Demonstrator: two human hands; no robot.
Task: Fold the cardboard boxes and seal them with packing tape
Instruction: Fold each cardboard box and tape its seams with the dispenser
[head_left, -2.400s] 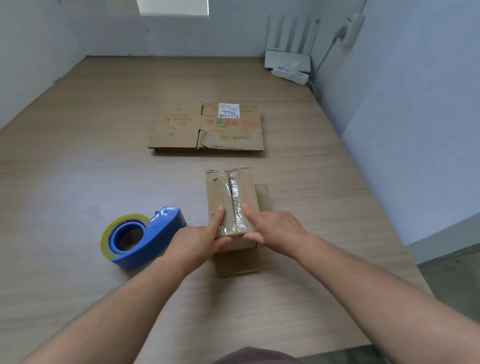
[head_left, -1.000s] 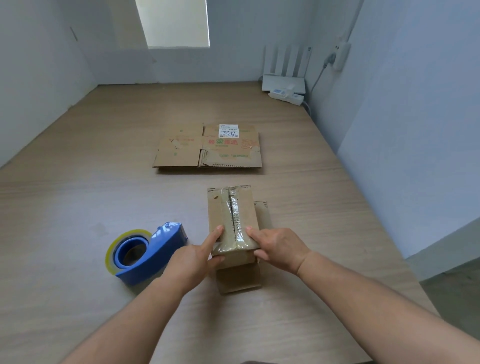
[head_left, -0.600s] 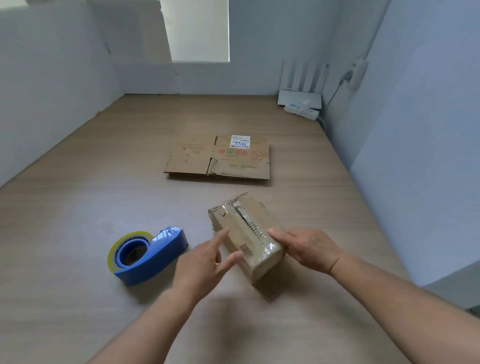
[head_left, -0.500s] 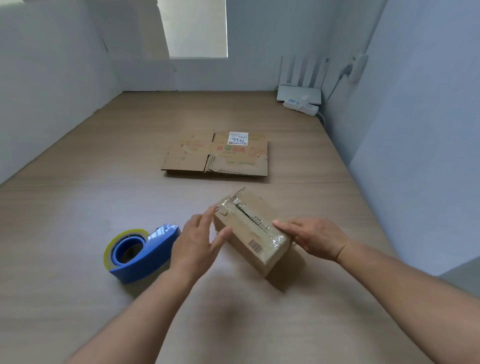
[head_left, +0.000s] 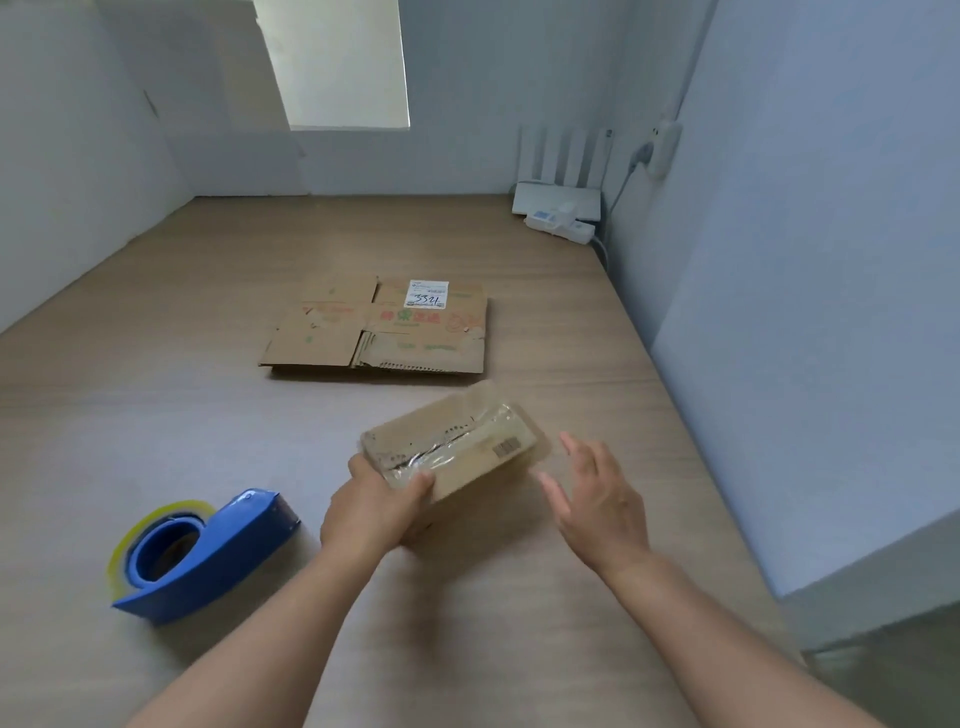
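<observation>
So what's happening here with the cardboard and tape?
A person is sealing boxes at a wooden table. Their left hand grips one end of a small cardboard box whose top seam is already taped. Their right hand is open beside the box, not touching it. A blue tape dispenser sits to the left, and a flattened box lies farther back, not yet folded.

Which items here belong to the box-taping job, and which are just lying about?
Job:
small taped box, gripped by the left hand
right hand, open beside it
blue tape dispenser
flattened cardboard box

Lying about:
white router
power strip
</observation>
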